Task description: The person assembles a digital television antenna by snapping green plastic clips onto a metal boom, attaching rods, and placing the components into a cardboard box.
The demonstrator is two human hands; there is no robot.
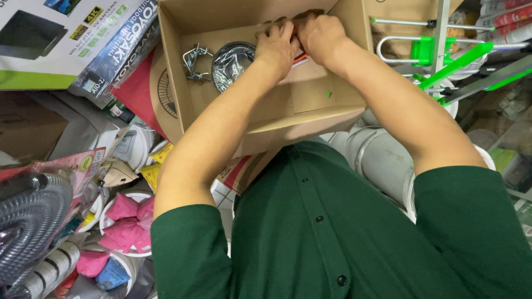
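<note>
Cluttered stock hems your cardboard box (210,96); both hands, left hand (277,46) and right hand (321,35), curl together near its far wall, grip unclear.

The person wore a dark green short-sleeved shirt (325,240) that buttoned down the front, with small dark round buttons along a stitched placket. The sleeves ended above the elbows in plain hems, and both forearms were bare below them. The left hand (277,47) and the right hand (322,35) were bare too, with no gloves, and no ring, watch or bracelet showed on either wrist.
</note>
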